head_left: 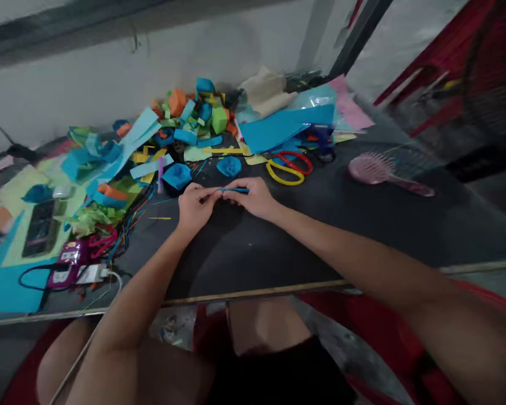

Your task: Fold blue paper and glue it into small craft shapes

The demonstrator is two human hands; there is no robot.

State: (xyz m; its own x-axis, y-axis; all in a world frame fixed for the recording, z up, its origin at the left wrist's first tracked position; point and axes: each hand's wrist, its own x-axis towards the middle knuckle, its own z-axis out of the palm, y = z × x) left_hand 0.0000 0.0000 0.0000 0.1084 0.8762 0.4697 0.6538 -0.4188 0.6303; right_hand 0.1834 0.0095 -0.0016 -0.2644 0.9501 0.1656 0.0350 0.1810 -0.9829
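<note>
My left hand (196,207) and my right hand (255,197) meet above the dark table (329,236), both pinched on a thin blue paper strip (235,190) held level between them. The strip's right end pokes out over my right fingers. Just beyond the hands lie small folded blue paper pieces (229,165) and another blue folded piece (176,175).
A heap of coloured folded paper (194,118) and blue sheets (284,126) fills the far side. Yellow scissors (283,173) and red scissors (297,162) lie right of the hands. A pink hairbrush (382,171) lies further right. A phone (40,228) and cables sit at left.
</note>
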